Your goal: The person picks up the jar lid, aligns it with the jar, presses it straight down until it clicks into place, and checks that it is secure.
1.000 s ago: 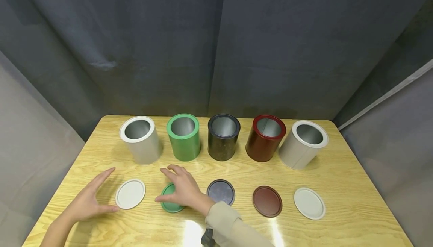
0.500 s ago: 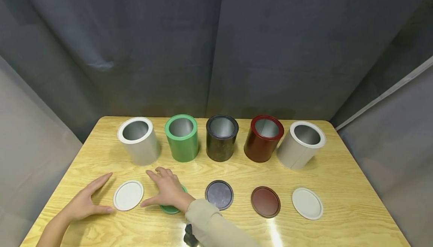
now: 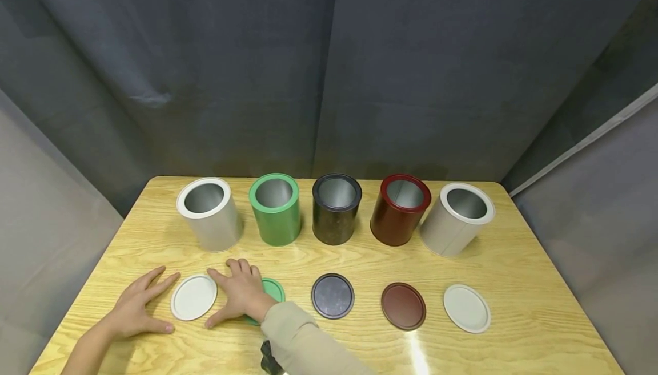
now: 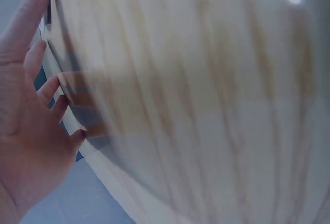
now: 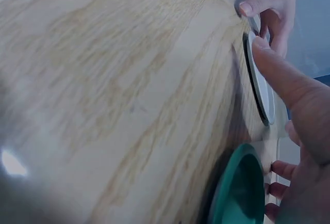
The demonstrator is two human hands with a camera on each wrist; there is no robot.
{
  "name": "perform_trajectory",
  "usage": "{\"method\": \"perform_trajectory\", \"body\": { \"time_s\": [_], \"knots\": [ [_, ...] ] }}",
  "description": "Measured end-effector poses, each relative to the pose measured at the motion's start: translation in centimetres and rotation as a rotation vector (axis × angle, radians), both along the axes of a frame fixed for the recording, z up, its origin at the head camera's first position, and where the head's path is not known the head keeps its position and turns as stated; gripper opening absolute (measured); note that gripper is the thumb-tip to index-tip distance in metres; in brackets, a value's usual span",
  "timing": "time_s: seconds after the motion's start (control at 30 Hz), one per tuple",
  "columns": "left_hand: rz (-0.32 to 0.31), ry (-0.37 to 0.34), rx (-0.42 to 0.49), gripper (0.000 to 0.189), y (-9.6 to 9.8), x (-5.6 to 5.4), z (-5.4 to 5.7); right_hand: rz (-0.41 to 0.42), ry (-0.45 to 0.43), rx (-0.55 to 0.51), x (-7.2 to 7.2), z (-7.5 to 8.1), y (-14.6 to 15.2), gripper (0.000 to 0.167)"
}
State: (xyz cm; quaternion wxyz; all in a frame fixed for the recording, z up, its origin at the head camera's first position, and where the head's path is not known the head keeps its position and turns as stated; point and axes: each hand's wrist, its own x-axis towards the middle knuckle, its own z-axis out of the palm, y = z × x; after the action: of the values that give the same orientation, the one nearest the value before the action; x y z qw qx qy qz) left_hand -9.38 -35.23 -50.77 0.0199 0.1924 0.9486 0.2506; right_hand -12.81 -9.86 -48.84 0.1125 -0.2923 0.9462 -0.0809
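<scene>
A round white lid (image 3: 193, 297) lies flat on the wooden table between the two hands in the head view. To its left is the left hand (image 3: 135, 306), fingers spread and thumb apart, holding nothing. On the other side the right hand (image 3: 238, 293) reaches across part of a green lid (image 3: 273, 289); its fingers are spread, with the fingertips close to the white lid's right edge. In the right wrist view the white lid (image 5: 263, 82) sits beyond the right thumb, and the green lid (image 5: 240, 190) is below. Neither hand visibly grips a lid.
Behind the lids stands a row of open cans: white (image 3: 209, 215), green (image 3: 277, 210), black (image 3: 336, 209), dark red (image 3: 400, 210) and another white (image 3: 457, 220). Further right lie a black lid (image 3: 332, 296), a dark red lid (image 3: 403, 306) and a second white lid (image 3: 466, 308).
The right hand has moved left from over the green lid to the white lid's right side. The left hand's fingers have spread further, and it stays at the lid's left. Lids and cans stay put.
</scene>
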Motion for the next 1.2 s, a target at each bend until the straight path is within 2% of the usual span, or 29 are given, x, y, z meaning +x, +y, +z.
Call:
{"method": "perform_trajectory", "body": {
  "time_s": [0.23,0.33,0.43,0.57,0.7,0.93,1.2],
  "knots": [
    [0.017,-0.028,-0.019,0.098,0.2,0.2,-0.1,-0.037,0.045,0.106,0.5,-0.6,-0.8,0.100],
    [0.019,0.000,-0.007,0.096,0.3,0.3,-0.2,-0.049,0.060,0.121,0.6,-0.7,-1.0,0.099],
    [0.022,0.038,0.015,0.091,0.3,0.3,-0.4,-0.055,0.071,0.116,0.6,-0.8,-1.0,0.098],
    [0.031,0.069,0.034,0.085,0.3,0.4,-0.5,-0.065,0.088,0.094,0.7,-0.9,-1.2,0.090],
    [0.033,0.075,0.038,0.083,0.3,0.5,-0.6,-0.083,0.106,0.081,0.8,-0.8,-1.5,0.082],
    [0.037,0.089,0.040,0.078,0.6,0.3,-0.3,-0.112,0.114,0.078,0.7,-0.6,-1.6,0.082],
    [0.035,0.064,0.038,0.077,1.1,0.2,-0.1,-0.122,0.069,0.027,0.6,-0.8,-1.3,0.082]
  ]
}}
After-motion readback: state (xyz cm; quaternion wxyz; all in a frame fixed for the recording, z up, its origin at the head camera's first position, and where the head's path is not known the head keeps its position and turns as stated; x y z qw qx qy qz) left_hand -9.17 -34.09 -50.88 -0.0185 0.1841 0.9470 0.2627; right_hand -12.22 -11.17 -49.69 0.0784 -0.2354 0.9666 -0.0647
